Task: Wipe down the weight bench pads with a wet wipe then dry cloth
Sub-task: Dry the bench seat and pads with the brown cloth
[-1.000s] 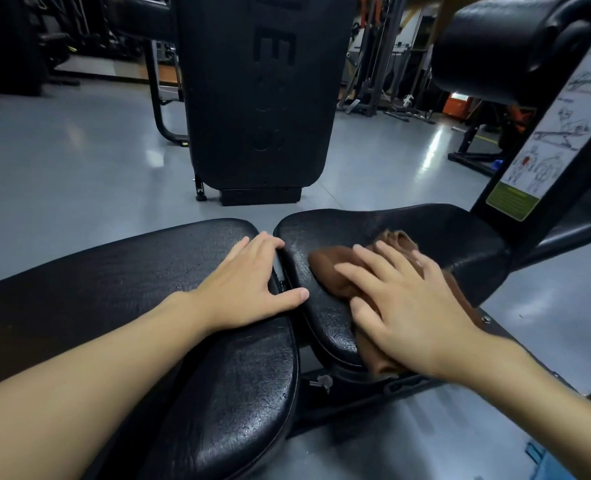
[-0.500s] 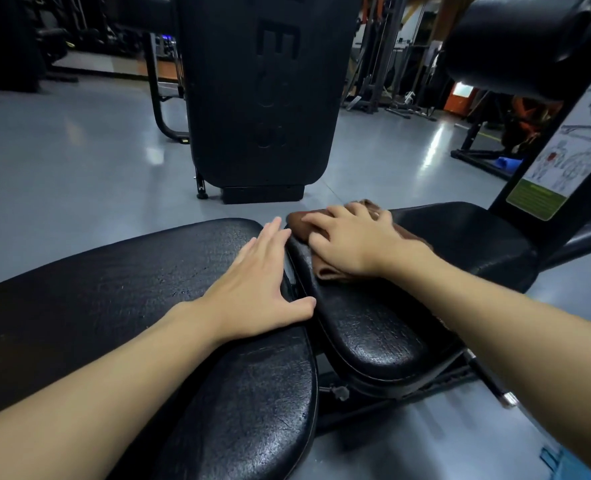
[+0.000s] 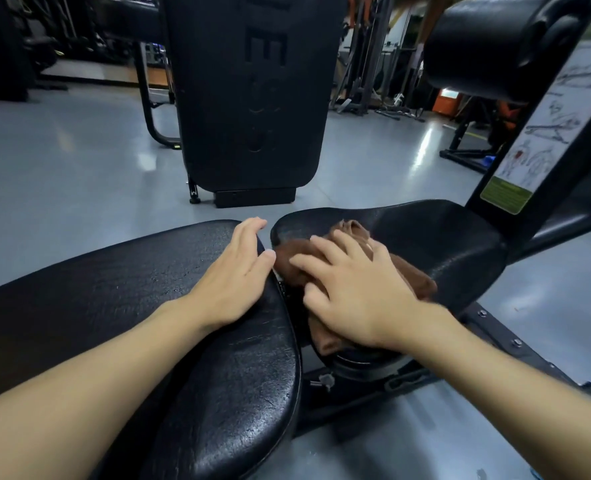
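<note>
Head view, gym floor.

The weight bench is seen as two pads set end to end, with a narrow gap between them. The long black cracked-vinyl back pad [image 3: 114, 296] is recorded at left and near; the smaller black vinyl seat pad [image 3: 443, 244] is recorded at right.

Left hand [image 3: 233, 271]: laid palm down on the right end of the back pad. Its grip is flat, fingers straight and held together, nothing held. The fingertips are noted at the far edge of the pad, and the thumb points toward the gap.

Right hand [image 3: 352, 299]: laid palm down on a bunched brown cloth [image 3: 415, 275]. Its grip is spread, the fingers fanned apart and pressed onto the fabric rather than closed round it.

The cloth is located on the left part of the seat pad, just beside the gap. Folds are seen past the hand on the far and right sides, and one fold is draped over the near edge of the pad. No wet wipe is identified.

Under the seat pad, a dark steel frame rail [image 3: 515, 341] with bolt heads is observed running near and right. A tall black upright padded panel [image 3: 249, 98] is noted on the glossy grey floor [image 3: 62, 168] beyond the bench. At far right, a black roller pad [image 3: 488, 46] is mounted above a white exercise-diagram placard [image 3: 543, 133] with a green label. Background machines are too dark to be described.
</note>
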Tool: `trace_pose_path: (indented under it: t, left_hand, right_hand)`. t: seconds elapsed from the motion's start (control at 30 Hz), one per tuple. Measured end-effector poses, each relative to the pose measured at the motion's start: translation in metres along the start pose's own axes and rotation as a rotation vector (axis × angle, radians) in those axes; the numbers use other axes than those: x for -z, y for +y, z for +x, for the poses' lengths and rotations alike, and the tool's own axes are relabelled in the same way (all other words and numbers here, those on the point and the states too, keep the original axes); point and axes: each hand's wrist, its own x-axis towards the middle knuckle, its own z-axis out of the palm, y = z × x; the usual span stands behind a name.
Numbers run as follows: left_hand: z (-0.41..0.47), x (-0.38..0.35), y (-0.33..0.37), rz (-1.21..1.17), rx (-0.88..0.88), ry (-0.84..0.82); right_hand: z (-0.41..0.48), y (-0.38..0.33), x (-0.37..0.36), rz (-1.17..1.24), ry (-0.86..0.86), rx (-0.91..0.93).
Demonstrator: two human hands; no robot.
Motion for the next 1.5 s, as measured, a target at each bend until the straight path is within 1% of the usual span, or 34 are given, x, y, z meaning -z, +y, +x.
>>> trace_pose_path:
  t: [0.07, 0.13, 0.23, 0.4, 0.5, 0.6, 0.73, 0.8, 0.9, 0.97, 1.03, 1.2, 1.23, 1.27, 1.33, 1.37, 1.4, 1.43, 1.5]
  left_hand:
    - [0.001, 0.000, 0.000, 0.012, 0.024, -0.017]
    - [0.003, -0.001, -0.001, 0.081, 0.025, -0.041]
    - [0.001, -0.002, -0.001, 0.211, -0.043, -0.081]
    - [0.000, -0.002, -0.003, 0.267, -0.085, -0.075]
    - [0.000, -0.003, -0.007, 0.259, -0.109, -0.074]
    - [0.001, -0.003, -0.009, 0.266, -0.111, -0.075]
    - [-0.001, -0.002, -0.007, 0.276, -0.103, -0.094]
    - [-0.001, -0.002, -0.006, 0.275, -0.101, -0.094]
    - [0.000, -0.003, -0.005, 0.281, -0.110, -0.080]
    - [0.000, -0.004, -0.005, 0.274, -0.109, -0.082]
    - [-0.001, -0.004, -0.003, 0.270, -0.107, -0.089]
    - [-0.003, -0.002, 0.001, 0.249, -0.069, -0.081]
    - [-0.004, -0.001, 0.002, 0.238, -0.040, -0.086]
    - [-0.005, 0.000, 0.004, 0.228, -0.019, -0.086]
    - [-0.005, 0.001, 0.004, 0.228, -0.016, -0.088]
    - [-0.005, 0.000, 0.003, 0.240, -0.032, -0.092]
    - [-0.004, 0.000, 0.002, 0.257, -0.057, -0.090]
    - [-0.004, -0.001, 0.000, 0.275, -0.086, -0.087]
    - [-0.003, -0.001, 0.000, 0.287, -0.115, -0.087]
  right_hand:
    - [-0.035, -0.001, -0.001, -0.017, 0.067, 0.017]
    - [-0.054, 0.001, -0.004, -0.031, 0.101, 0.014]
    - [-0.059, 0.005, -0.005, -0.002, 0.119, 0.003]
    - [-0.055, 0.020, -0.004, 0.057, 0.159, -0.047]
    - [-0.051, 0.046, 0.001, 0.129, 0.187, -0.129]
    - [-0.043, 0.086, 0.000, 0.166, 0.228, -0.231]
    - [-0.029, 0.148, 0.003, 0.141, 0.314, -0.458]
    - [-0.019, 0.162, 0.008, 0.157, 0.309, -0.564]
    - [-0.010, 0.155, 0.006, 0.157, 0.236, -0.659]
    - [-0.009, 0.140, 0.004, 0.118, 0.188, -0.639]
    - [-0.009, 0.118, 0.006, 0.074, 0.143, -0.549]
    - [-0.003, 0.026, 0.001, 0.001, 0.000, -0.177]
    - [-0.005, 0.013, 0.002, -0.002, 0.001, -0.104]
    - [-0.007, 0.005, 0.006, -0.019, 0.037, -0.027]
    - [-0.013, 0.004, 0.022, -0.028, 0.211, 0.083]
    - [-0.013, 0.011, 0.029, 0.016, 0.230, 0.091]
    - [-0.012, 0.022, 0.035, 0.065, 0.187, 0.060]
    - [-0.008, 0.038, 0.036, 0.100, 0.116, -0.002]
    - [0.009, 0.084, 0.027, 0.067, 0.033, -0.180]
